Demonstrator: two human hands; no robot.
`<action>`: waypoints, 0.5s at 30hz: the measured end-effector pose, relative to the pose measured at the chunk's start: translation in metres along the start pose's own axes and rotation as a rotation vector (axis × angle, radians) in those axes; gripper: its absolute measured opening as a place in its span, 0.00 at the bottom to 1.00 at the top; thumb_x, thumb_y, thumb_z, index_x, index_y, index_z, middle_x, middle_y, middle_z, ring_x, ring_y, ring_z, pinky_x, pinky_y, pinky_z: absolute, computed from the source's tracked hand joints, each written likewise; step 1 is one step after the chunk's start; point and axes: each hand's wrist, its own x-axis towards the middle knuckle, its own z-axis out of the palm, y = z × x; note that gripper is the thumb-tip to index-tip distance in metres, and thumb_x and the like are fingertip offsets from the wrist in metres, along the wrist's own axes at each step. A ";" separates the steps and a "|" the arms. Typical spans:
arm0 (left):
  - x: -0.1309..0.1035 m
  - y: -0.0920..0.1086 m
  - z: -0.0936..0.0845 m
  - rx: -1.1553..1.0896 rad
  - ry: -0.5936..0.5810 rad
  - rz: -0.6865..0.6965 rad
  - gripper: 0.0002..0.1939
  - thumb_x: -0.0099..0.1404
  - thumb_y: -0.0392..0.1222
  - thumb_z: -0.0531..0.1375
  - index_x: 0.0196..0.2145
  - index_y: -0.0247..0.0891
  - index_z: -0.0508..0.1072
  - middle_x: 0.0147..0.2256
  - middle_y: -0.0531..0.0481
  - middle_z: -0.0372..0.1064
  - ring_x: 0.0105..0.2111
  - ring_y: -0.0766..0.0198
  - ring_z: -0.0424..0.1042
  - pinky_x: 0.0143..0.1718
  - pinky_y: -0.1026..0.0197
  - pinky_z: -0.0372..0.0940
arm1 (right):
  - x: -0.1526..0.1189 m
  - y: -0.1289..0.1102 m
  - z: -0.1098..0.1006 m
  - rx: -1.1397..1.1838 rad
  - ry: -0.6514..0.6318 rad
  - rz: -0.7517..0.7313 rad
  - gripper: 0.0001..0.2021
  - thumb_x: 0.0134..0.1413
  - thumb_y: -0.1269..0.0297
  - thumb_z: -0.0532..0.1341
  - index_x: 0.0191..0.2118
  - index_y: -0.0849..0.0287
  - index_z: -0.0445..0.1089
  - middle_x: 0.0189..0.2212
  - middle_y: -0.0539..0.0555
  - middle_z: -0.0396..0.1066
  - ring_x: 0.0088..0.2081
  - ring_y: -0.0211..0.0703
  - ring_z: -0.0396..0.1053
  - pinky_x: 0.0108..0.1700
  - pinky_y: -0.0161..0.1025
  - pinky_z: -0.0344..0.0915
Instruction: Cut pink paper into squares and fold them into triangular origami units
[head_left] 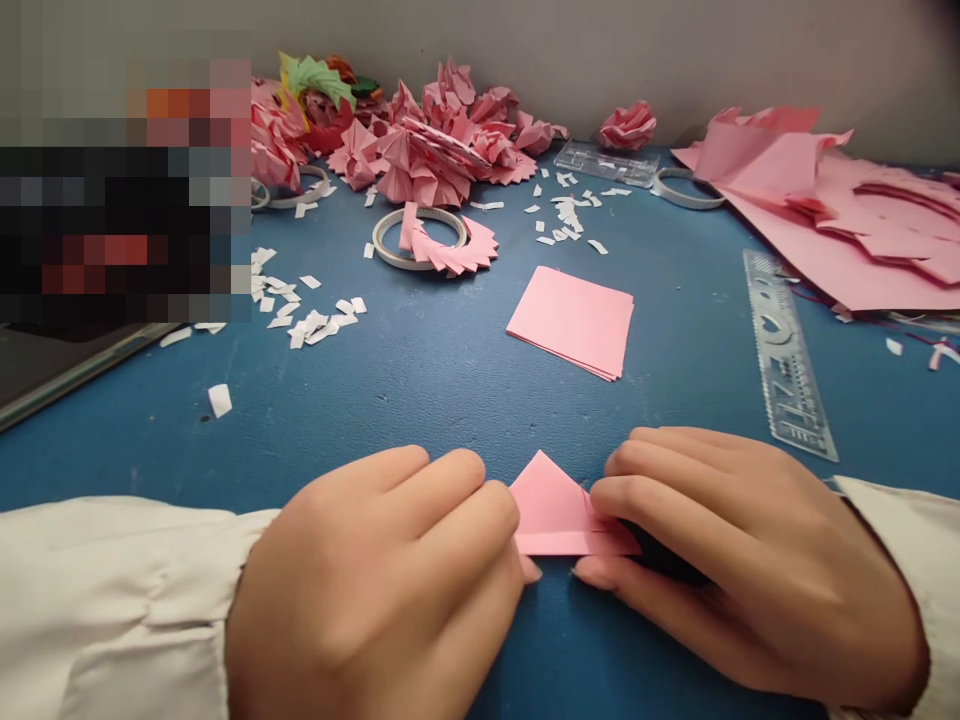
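Observation:
A small pink paper (551,508), folded to a point at the top with a narrow strip along its lower edge, lies on the blue table between my hands. My left hand (390,570) is closed on its left end, fingers curled over it and the thumb tip at the lower edge. On the right end, my right hand (735,560) pinches the paper between bent fingers and thumb. Beyond them sits a stack of pink paper squares (574,320). A ring of folded pink pieces (457,248) rests against a tape roll (386,243).
Pink paper flowers (435,150) are heaped along the wall. A clear stencil ruler (787,355) and large pink sheets (840,220) lie at the right. White scraps (311,325) are scattered about on the blue table (420,370). The upper left is pixelated.

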 end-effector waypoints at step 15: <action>0.006 -0.008 -0.007 -0.119 -0.374 -0.253 0.15 0.74 0.31 0.51 0.31 0.41 0.69 0.27 0.55 0.63 0.26 0.61 0.63 0.24 0.53 0.56 | 0.002 -0.002 -0.003 0.006 -0.042 0.115 0.07 0.72 0.71 0.57 0.37 0.56 0.65 0.29 0.49 0.64 0.29 0.38 0.62 0.30 0.39 0.59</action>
